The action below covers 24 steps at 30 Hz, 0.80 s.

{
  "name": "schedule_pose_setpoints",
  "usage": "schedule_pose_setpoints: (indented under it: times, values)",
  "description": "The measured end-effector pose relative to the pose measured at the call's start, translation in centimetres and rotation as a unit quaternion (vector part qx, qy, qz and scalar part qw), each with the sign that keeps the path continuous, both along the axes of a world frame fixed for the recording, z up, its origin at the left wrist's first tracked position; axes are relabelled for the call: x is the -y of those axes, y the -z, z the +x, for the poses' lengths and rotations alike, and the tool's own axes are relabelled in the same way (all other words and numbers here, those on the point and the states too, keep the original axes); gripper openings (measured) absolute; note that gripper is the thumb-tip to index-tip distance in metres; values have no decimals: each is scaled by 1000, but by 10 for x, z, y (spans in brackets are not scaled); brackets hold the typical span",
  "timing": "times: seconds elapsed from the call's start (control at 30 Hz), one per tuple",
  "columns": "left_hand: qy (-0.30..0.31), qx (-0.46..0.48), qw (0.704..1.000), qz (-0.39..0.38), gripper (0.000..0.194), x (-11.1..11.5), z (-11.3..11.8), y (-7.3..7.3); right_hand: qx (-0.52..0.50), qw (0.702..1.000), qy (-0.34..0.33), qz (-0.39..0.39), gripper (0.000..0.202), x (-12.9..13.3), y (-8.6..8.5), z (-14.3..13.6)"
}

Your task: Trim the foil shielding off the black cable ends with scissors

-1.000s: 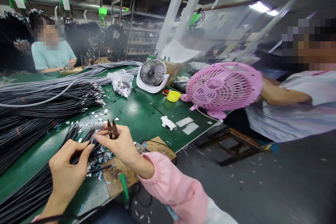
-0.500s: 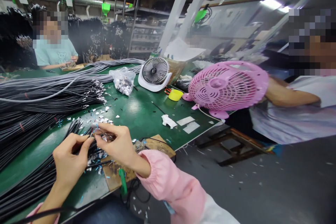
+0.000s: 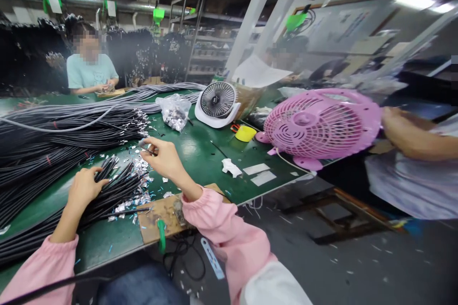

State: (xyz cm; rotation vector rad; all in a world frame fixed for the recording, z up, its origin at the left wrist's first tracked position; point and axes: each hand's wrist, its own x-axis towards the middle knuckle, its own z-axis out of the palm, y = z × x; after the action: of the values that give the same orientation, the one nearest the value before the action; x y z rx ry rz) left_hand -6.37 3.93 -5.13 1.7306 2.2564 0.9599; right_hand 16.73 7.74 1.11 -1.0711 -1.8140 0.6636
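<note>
Fingers (image 3: 93, 182) of my left hand (image 3: 83, 188) curl down onto the cables (image 3: 107, 195) lying across the green table (image 3: 200, 152), resting on the bundle near its cut ends rather than gripping it. My right hand (image 3: 162, 157) is raised over the table, fingers pinched nearly closed on a small dark tool (image 3: 150, 151); I cannot tell exactly what it is, since most of it is hidden in my grip.

Risk, as I judge it: the cables are loose and many, so one could slide out from under my left hand and muddle the ends. The tool's tip sits close to my left fingers, and a slip could nick them. Foil scraps (image 3: 138, 190) litter the table and could cling to the ends.

Each cable is thin, black and long, with foil showing at its stripped end.
</note>
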Motion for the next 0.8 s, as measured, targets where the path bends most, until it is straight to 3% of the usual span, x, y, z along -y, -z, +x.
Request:
schedule_pose_setpoints:
  times: [0.1, 0.17, 0.27, 0.37, 0.47, 0.63, 0.77, 0.8]
  values:
    - [-13, -18, 999, -35, 18, -1, -3, 5, 23, 999, -32, 8, 12, -8, -6, -16]
    - [-20, -19, 999, -31, 20, 0, -1, 4, 43, 997, -59, 13, 29, -5, -5, -26]
    - [-31, 4, 1000, -1, 11, 2, 2, -3, 86, 990, -106, 19, 26, 7, 4, -33]
    - [-19, 57, 998, 23, 25, 2, 8, -17, 113, 986, -121, 28, 16, 16, 13, -31]
    - [43, 115, 992, 33, 43, 1, 18, -37, 124, 987, -99, 36, 18, 18, 16, -25]
    - [130, 161, 977, 56, 47, 6, 33, -63, 15, 997, -47, 61, 16, 12, 18, -25]
    - [119, 173, 972, 107, 40, 22, 43, -53, -62, 991, -90, 84, 11, 12, 20, -26]
    - [97, 140, 970, 172, 34, 26, 47, -47, -69, 988, -102, 89, 12, 14, 20, -26]
